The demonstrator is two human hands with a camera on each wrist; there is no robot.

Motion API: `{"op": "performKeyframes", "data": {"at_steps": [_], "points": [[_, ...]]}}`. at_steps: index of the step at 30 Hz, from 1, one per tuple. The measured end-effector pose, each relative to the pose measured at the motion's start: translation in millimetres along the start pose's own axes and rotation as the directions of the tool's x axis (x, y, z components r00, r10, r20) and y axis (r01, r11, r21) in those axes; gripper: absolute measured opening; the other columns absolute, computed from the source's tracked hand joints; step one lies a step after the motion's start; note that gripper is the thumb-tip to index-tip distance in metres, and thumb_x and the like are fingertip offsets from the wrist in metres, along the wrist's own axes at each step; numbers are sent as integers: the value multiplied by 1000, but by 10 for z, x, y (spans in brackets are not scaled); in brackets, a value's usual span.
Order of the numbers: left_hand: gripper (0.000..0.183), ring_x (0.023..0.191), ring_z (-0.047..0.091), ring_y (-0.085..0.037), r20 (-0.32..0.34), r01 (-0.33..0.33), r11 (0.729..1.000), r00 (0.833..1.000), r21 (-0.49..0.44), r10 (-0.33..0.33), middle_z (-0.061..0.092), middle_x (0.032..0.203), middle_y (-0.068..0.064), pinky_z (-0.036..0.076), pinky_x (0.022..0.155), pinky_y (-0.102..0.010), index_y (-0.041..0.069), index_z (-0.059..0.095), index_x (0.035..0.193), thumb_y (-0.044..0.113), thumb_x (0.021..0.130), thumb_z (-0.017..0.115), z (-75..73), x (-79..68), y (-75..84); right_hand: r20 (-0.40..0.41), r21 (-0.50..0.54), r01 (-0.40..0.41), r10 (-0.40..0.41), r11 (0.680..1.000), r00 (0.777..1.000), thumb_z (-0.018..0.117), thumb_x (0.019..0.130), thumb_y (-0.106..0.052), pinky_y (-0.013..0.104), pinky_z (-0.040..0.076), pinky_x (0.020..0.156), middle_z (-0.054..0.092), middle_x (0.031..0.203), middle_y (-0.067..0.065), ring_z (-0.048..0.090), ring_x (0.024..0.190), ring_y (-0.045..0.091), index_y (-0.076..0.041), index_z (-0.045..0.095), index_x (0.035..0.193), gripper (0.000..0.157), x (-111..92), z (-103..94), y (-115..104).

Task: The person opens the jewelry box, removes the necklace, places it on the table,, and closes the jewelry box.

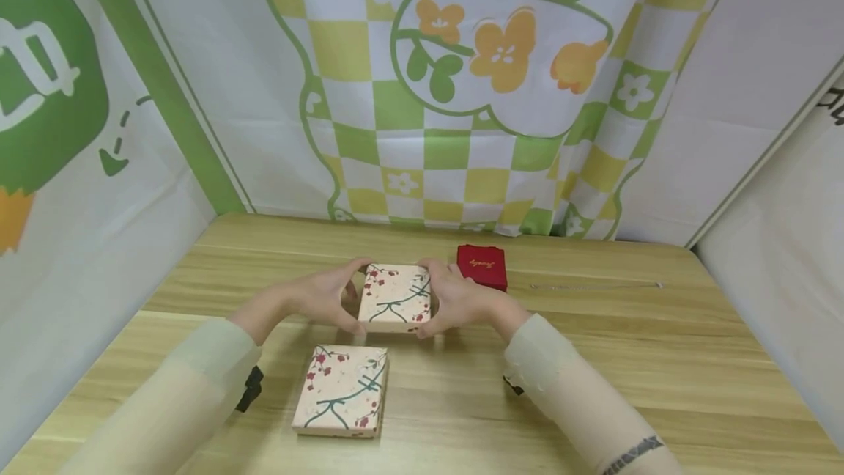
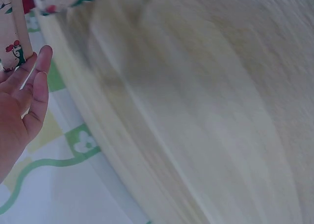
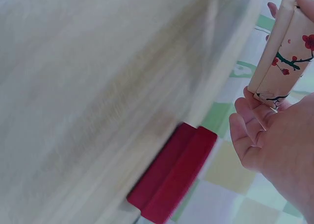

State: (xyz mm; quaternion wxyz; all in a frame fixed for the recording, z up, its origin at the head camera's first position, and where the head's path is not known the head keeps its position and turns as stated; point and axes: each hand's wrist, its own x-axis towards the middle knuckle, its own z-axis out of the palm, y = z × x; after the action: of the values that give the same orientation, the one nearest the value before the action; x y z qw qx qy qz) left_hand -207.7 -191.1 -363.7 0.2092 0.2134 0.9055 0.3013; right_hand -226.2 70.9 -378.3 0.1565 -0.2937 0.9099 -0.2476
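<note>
Pale sleeves (image 1: 174,391) come nearest the camera, reaching in over the wooden table (image 1: 461,409). At the left, your left hand (image 1: 323,300) grasps one side of the held box (image 1: 395,296), thumb at the near corner, fingers at the far one. Below it lies the lower box (image 1: 341,391), flat on the wood, untouched, with the same blossom print.

Between your hands, the held box looks raised just off the table. It seems to be stiff card, light enough for fingertips; a seam along its side, seen from the right wrist, suggests a lid that could slide if you squeeze only the top part. Its papered faces may be a little slippery, and the corners could dent, so take it low on opposite sides with even, gentle pressure.

Your right hand (image 1: 458,304) mirrors the left, grasping the opposite side. Just behind it sits the red box (image 1: 483,265) with gold lettering. Farther right, a thin chain (image 1: 593,287) lies stretched out; it looks delicate, best picked up by one end.
</note>
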Motion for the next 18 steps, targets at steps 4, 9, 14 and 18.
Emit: {"op": "performKeyframes", "data": {"at_steps": [4, 9, 14, 18], "points": [[115, 107, 51, -23, -14, -59, 998, 998, -21, 58, 49, 120, -6, 45, 82, -37, 28, 7, 147, 35, 62, 83, -26, -30, 104, -31, 41, 43, -41, 998, 999, 81, 61, -40, 41, 32, 103, 33, 135, 4, 27, 124, 19, -11, 18, 142, 107, -113, -85, 8], [114, 113, 49, -27, -40, -147, 987, 989, -61, 145, 47, 123, -4, 44, 88, -44, 33, 7, 146, 42, 61, 83, -32, -60, 254, -81, 127, 85, -75, 988, 994, 82, 62, -36, 38, 37, 97, 35, 127, -4, 33, 116, 14, -20, 19, 139, 100, -317, -191, 32], [114, 116, 47, -23, -69, -191, 979, 980, -67, 187, 44, 127, 1, 44, 89, -42, 35, 7, 145, 48, 60, 82, 22, -83, 399, -132, 209, 155, -129, 965, 983, 82, 63, -30, 36, 40, 95, 35, 126, -4, 40, 112, 14, -20, 20, 138, 98, -518, -254, 52], [114, 119, 44, -19, -88, -217, 972, 974, -91, 209, 39, 133, 3, 46, 84, -39, 37, 6, 145, 47, 61, 82, 92, -115, 508, -159, 245, 196, -160, 950, 974, 83, 63, -25, 39, 39, 97, 33, 129, -3, 41, 115, 15, -19, 19, 138, 99, -675, -285, 73]]}}
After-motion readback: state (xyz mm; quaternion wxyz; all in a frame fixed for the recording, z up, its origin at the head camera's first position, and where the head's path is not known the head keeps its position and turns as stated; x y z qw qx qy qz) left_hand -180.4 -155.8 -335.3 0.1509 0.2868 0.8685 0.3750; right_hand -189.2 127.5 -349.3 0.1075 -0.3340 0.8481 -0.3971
